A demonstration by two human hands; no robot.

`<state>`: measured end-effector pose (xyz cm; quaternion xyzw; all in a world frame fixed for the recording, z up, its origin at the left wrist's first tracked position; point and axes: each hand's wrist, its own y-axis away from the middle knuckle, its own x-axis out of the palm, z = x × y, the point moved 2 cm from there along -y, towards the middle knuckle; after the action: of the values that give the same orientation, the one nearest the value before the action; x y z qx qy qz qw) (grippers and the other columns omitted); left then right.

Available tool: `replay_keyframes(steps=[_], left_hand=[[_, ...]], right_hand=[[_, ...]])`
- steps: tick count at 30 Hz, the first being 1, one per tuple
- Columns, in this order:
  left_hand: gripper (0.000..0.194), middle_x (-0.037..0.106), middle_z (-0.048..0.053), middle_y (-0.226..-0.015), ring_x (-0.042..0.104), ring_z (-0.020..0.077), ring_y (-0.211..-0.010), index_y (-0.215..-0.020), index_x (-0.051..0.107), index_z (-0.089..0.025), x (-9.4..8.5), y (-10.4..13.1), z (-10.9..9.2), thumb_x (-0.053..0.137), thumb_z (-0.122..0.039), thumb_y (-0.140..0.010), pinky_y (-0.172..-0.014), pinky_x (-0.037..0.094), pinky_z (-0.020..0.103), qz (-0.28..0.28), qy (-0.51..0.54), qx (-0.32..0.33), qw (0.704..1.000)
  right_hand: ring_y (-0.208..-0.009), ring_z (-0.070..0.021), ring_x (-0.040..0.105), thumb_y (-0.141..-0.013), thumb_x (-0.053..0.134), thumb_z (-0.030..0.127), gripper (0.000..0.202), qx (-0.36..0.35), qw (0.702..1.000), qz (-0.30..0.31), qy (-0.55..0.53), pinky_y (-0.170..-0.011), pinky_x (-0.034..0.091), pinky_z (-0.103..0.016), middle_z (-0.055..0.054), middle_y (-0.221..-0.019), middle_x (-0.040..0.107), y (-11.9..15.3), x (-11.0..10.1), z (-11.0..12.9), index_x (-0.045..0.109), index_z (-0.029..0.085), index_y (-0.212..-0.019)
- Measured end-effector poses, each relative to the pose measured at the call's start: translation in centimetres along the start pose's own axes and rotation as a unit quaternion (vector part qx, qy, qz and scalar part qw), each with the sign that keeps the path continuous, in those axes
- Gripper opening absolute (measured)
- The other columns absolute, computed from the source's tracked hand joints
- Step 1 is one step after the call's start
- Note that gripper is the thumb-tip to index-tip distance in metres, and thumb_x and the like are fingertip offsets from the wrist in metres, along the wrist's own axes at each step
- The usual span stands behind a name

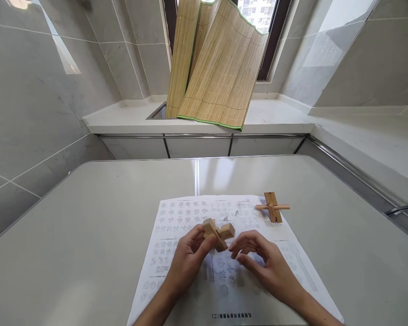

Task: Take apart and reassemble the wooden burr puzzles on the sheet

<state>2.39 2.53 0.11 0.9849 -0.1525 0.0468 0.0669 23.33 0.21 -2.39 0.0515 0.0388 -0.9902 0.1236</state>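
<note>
My left hand (192, 254) pinches a small cluster of joined wooden puzzle pieces (215, 236) between thumb and fingers, above a printed sheet. One block of the cluster (227, 231) sticks out to the right. My right hand (263, 260) is just right of the cluster, its fingers bent and apart, with nothing visible in them. The fingertips come close to the cluster's lower end; whether they touch it I cannot tell. Beyond my right hand, a wooden cross-shaped piece (272, 207) with a thin rod through a flat slat lies at the sheet's upper right edge.
The large printed sheet (156, 253) with rows of small diagrams lies on a pale table (88, 235). A seam (196, 176) runs across the table's far part. Behind it, a bamboo mat (221, 77) hangs over a white ledge (275, 115) below a window. Tiled walls flank both sides.
</note>
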Motion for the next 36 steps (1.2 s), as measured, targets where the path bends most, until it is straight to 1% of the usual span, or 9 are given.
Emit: replay_keyframes(steps=[8,10,13,18,23,26,28,33,36], left_hand=[[0.043,0.076,0.007,-0.092,0.071,0.0226,-0.095,-0.116,0.070,-0.017,-2.3,-0.9,0.1,0.064,-0.054,-0.096,-0.102,0.051,0.037,-0.128,0.057,-0.012,0.990],[0.038,0.073,0.004,-0.087,0.069,0.0191,-0.086,-0.108,0.070,-0.017,-2.3,-0.9,0.0,0.061,-0.053,-0.098,-0.096,0.053,0.033,-0.132,0.057,0.001,0.990],[0.036,0.071,0.002,-0.086,0.065,0.0166,-0.075,-0.102,0.067,-0.018,-2.0,-1.0,-0.1,0.059,-0.053,-0.099,-0.086,0.055,0.032,-0.117,0.049,0.011,0.992],[0.038,0.064,-0.001,-0.076,0.063,0.0183,-0.072,-0.115,0.064,-0.018,-1.4,-0.9,-0.3,0.058,-0.053,-0.099,-0.081,0.052,0.032,-0.079,0.013,0.019,0.997],[0.044,0.065,0.000,-0.081,0.059,0.0174,-0.070,-0.129,0.057,-0.018,-1.3,-0.9,-0.1,0.057,-0.052,-0.100,-0.083,0.048,0.033,-0.085,-0.002,0.013,0.996],[0.048,0.061,-0.001,-0.077,0.054,0.0161,-0.067,-0.133,0.054,-0.017,-1.3,-0.8,-0.1,0.055,-0.053,-0.101,-0.079,0.046,0.032,-0.085,-0.006,-0.001,0.996],[0.049,0.058,-0.002,-0.077,0.050,0.0147,-0.065,-0.132,0.055,-0.017,-1.3,-0.8,-0.1,0.054,-0.055,-0.101,-0.075,0.044,0.031,-0.083,-0.009,-0.005,0.997],[0.055,0.049,-0.004,-0.073,0.042,0.0130,-0.061,-0.130,0.058,-0.015,-1.3,-0.7,0.0,0.053,-0.061,-0.099,-0.068,0.042,0.030,-0.082,0.003,-0.013,0.997],[0.059,0.049,-0.003,-0.076,0.042,0.0127,-0.062,-0.137,0.056,-0.016,-1.1,-0.7,0.4,0.054,-0.061,-0.099,-0.067,0.042,0.030,-0.070,0.023,-0.025,0.997]], right_hand=[[-0.080,-0.0225,0.067,-0.103,0.056,0.045,0.023,-0.005,0.983,-0.008,0.184,-0.077,0.057,-0.039,-0.007,-0.102,0.073,-1.2,-0.8,-0.6,0.067,0.026,-0.105],[-0.087,-0.0238,0.067,-0.101,0.060,0.042,0.024,-0.020,0.974,0.022,0.224,-0.079,0.059,-0.041,-0.008,-0.117,0.069,-2.0,-0.1,-0.3,0.064,0.028,-0.120],[-0.122,-0.0302,0.060,-0.093,0.071,0.033,0.052,-0.062,0.962,0.027,0.263,-0.102,0.054,-0.048,-0.010,-0.142,0.056,-3.5,1.2,0.0,0.052,0.031,-0.141],[-0.130,-0.0336,0.054,-0.084,0.079,0.027,0.062,-0.112,0.951,0.046,0.284,-0.108,0.051,-0.054,-0.010,-0.137,0.060,-4.9,2.5,-0.7,0.054,0.031,-0.140],[-0.110,-0.0299,0.065,-0.082,0.082,0.041,0.061,-0.039,0.984,-0.020,0.171,-0.103,0.054,-0.052,-0.010,-0.133,0.062,-4.8,0.3,-1.5,0.057,0.030,-0.137],[-0.116,-0.0282,0.065,-0.082,0.082,0.045,0.056,0.022,0.999,-0.034,-0.014,-0.105,0.051,-0.046,-0.010,-0.137,0.062,-4.8,-0.9,-1.3,0.058,0.028,-0.130],[-0.119,-0.0275,0.064,-0.083,0.083,0.045,0.054,0.044,0.992,-0.030,-0.114,-0.102,0.052,-0.042,-0.011,-0.137,0.062,-4.8,-1.1,-1.0,0.058,0.027,-0.127],[-0.076,-0.0194,0.059,-0.084,0.076,0.060,0.052,0.050,0.978,-0.007,-0.201,-0.077,0.051,-0.037,-0.008,-0.113,0.064,-4.6,-0.6,-0.5,0.065,0.024,-0.120],[-0.067,-0.0179,0.052,-0.087,0.067,0.069,0.057,0.048,0.965,0.033,-0.256,-0.068,0.046,-0.036,-0.007,-0.100,0.062,-4.4,-0.3,-0.2,0.070,0.021,-0.118]])
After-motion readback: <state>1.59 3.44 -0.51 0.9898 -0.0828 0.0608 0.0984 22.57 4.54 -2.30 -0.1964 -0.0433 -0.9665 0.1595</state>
